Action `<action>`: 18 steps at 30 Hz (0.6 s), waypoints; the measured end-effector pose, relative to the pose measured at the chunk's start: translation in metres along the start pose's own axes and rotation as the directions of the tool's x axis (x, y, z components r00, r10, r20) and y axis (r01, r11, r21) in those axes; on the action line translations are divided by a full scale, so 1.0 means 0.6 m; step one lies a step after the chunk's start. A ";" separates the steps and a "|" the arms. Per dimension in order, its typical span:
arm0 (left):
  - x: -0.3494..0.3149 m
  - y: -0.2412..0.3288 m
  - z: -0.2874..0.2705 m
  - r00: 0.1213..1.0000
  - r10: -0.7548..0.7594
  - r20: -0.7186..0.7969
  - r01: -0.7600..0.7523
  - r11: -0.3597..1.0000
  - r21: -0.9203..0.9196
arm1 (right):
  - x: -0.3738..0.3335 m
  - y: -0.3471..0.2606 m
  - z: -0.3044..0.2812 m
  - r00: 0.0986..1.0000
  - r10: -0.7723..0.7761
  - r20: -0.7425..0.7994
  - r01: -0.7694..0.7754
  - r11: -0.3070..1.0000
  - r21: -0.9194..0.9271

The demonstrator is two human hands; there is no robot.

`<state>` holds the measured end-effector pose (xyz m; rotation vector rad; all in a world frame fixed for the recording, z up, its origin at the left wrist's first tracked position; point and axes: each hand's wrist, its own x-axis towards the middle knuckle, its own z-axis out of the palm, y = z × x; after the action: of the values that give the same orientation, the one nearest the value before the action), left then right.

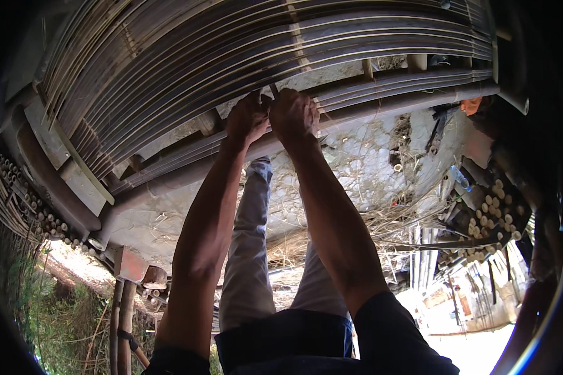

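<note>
Both my arms reach forward to the near edge of a bamboo frame [413, 97] strung with long, narrow slats [187, 94]. My left hand [249, 119] is closed, knuckles up, over the nearest band of slats. Right beside it my right hand [294, 115] is also closed, its fingers curled down over the same band. Between the two hands a short dark strip [274, 91] pokes up; which hand grips it I cannot tell. The fingers hide whatever they hold. An open gap lies between this near band and the wider slatted surface beyond.
Stacked cut bamboo poles [491, 209] lie at the right, with a clear plastic bottle [460, 178] by them. More thin bamboo [44, 215] is piled at the left. Dry scraps [381, 219] litter the ground around my legs [250, 250]. A brick-coloured block [131, 265] stands under the left corner.
</note>
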<state>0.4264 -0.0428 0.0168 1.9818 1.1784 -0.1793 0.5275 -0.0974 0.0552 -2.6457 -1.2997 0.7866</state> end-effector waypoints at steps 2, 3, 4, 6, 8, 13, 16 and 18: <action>0.011 -0.045 0.025 0.882 0.422 -0.209 -0.451 0.884 -0.120 | 0.010 0.011 0.019 0.990 -0.113 0.087 0.099 0.983 0.154; 0.026 -0.030 0.030 0.816 0.547 -0.188 -0.568 0.819 -0.083 | 0.024 0.048 0.040 0.978 -0.191 0.084 0.169 0.962 0.213; 0.026 -0.050 0.039 0.844 0.530 -0.087 -0.529 0.848 0.027 | 0.033 0.041 0.025 0.953 -0.290 0.090 0.254 0.922 0.292; 0.026 -0.091 0.055 0.888 0.446 0.109 -0.459 0.852 0.254 | 0.066 0.010 -0.041 0.608 0.068 0.791 -0.598 0.695 0.399; 0.032 -0.093 0.064 0.940 0.320 0.121 -0.341 0.904 0.258 | 0.086 0.010 -0.055 0.472 0.019 0.881 -0.759 0.518 0.395; 0.023 0.017 0.013 0.954 -0.266 0.139 0.260 0.964 0.058 | 0.085 0.048 -0.039 0.520 0.047 0.853 -0.730 0.544 0.415; 0.010 0.031 -0.002 0.939 -0.341 0.042 0.341 0.940 0.020 | 0.051 0.036 -0.041 0.765 0.092 0.637 -0.467 0.760 0.451; -0.005 0.046 -0.010 0.935 -0.332 -0.122 0.326 0.943 -0.066 | 0.023 0.046 -0.042 0.954 -0.009 0.301 -0.064 0.971 0.232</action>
<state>0.4448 -0.0472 0.0378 1.7664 1.5853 -0.1923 0.5662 -0.1010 0.0631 -2.4254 -1.1400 1.3028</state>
